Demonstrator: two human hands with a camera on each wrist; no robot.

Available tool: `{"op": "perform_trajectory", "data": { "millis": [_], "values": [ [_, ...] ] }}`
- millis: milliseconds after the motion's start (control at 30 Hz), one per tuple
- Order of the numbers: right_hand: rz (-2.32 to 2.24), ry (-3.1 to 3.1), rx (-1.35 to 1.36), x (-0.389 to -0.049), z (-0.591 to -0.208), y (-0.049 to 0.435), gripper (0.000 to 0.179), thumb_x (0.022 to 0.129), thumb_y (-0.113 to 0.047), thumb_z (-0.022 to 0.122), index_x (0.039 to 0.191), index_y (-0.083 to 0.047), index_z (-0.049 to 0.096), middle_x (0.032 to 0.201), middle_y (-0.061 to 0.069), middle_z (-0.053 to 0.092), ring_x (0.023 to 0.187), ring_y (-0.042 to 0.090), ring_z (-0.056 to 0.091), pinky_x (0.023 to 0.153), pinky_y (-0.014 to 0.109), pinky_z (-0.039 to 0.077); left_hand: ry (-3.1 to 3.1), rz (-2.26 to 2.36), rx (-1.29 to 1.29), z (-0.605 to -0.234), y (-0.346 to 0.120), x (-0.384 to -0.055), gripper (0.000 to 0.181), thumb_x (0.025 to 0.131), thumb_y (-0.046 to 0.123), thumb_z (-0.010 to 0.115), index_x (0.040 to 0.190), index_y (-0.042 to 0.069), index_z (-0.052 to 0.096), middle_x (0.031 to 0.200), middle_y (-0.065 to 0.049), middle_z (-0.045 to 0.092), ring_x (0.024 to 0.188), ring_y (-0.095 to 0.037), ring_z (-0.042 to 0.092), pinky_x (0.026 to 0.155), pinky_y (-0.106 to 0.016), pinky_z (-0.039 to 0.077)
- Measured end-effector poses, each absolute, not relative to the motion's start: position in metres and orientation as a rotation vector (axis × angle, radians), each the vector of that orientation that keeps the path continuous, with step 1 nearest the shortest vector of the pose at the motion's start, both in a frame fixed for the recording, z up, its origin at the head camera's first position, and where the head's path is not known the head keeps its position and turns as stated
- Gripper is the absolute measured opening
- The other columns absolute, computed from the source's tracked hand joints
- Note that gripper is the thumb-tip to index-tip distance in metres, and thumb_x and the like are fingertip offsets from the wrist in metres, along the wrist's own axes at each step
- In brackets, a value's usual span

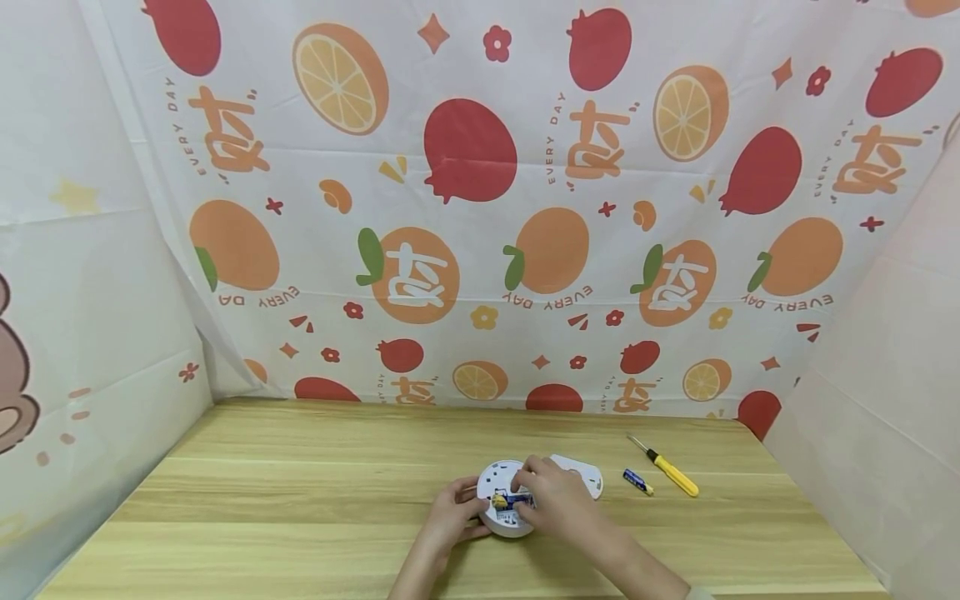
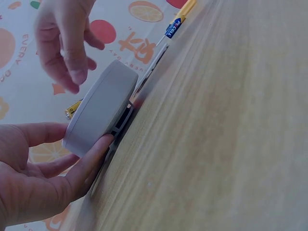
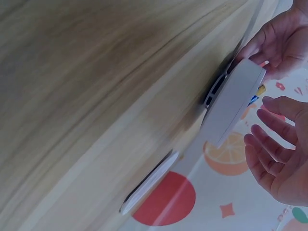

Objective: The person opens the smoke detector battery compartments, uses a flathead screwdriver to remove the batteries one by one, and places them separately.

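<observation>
A round white device [image 1: 498, 475], which looks like a smoke detector, is tilted up on the table with its battery side facing up. My left hand [image 1: 450, 517] grips it at the rim, thumb and fingers on either side. A blue and yellow battery [image 1: 501, 502] sits at the device's compartment, its yellow end [image 2: 72, 109] standing out past the housing in the left wrist view. Over the device hovers my right hand [image 1: 558, 500]; in the right wrist view its loosely bent fingers [image 3: 262, 149] are apart from the housing and hold nothing.
A flat white plate [image 1: 591, 477] lies just right of the device, partly behind my right hand. Farther right are a loose blue battery [image 1: 637, 482] and a yellow-handled screwdriver [image 1: 675, 475]. A fruit-print curtain [image 1: 480, 275] hangs behind the wooden table [image 1: 300, 500].
</observation>
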State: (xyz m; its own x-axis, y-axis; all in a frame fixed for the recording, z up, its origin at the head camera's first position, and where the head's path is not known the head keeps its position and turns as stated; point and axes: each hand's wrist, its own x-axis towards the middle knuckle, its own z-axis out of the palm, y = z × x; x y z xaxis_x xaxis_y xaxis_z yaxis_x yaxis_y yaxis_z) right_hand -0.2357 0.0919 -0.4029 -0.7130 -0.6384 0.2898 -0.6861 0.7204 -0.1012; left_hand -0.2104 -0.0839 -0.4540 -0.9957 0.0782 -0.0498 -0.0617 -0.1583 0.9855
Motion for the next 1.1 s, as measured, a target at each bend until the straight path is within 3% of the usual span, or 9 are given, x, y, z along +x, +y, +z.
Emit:
{"op": "perform_trajectory", "data": {
  "millis": [267,567,1100],
  "values": [
    [0.252,-2.613,1.131,-0.237,-0.408,0.08,0.014,0.075,-0.023,0.074,0.084,-0.018,0.065,0.085,-0.007,0.051,0.077,0.01,0.05,0.05,0.018,0.041,1.976,2.312,0.023,-0.453,-0.084,-0.21,0.051,0.086,-0.002,0.05,0.127,-0.022,0.028,0.12,-0.038,0.042,0.095,-0.031,0.056,0.073,-0.041,0.054],
    [0.214,-2.551,1.15,-0.238,-0.413,0.075,0.015,0.073,-0.022,0.075,0.082,-0.017,0.064,0.084,-0.006,0.052,0.077,0.011,0.051,0.054,0.021,0.045,1.981,2.288,0.005,-0.452,-0.084,-0.21,0.051,0.086,-0.001,0.05,0.128,-0.021,0.028,0.121,-0.038,0.042,0.099,-0.036,0.055,0.074,-0.041,0.054],
    [0.196,-2.51,1.145,-0.242,-0.415,0.073,0.016,0.072,-0.023,0.076,0.079,-0.016,0.064,0.084,-0.005,0.052,0.073,0.01,0.05,0.05,0.017,0.042,1.967,2.306,0.003,-0.451,-0.084,-0.211,0.051,0.086,-0.002,0.051,0.128,-0.021,0.028,0.121,-0.037,0.043,0.097,-0.032,0.055,0.073,-0.04,0.054]
  ]
}}
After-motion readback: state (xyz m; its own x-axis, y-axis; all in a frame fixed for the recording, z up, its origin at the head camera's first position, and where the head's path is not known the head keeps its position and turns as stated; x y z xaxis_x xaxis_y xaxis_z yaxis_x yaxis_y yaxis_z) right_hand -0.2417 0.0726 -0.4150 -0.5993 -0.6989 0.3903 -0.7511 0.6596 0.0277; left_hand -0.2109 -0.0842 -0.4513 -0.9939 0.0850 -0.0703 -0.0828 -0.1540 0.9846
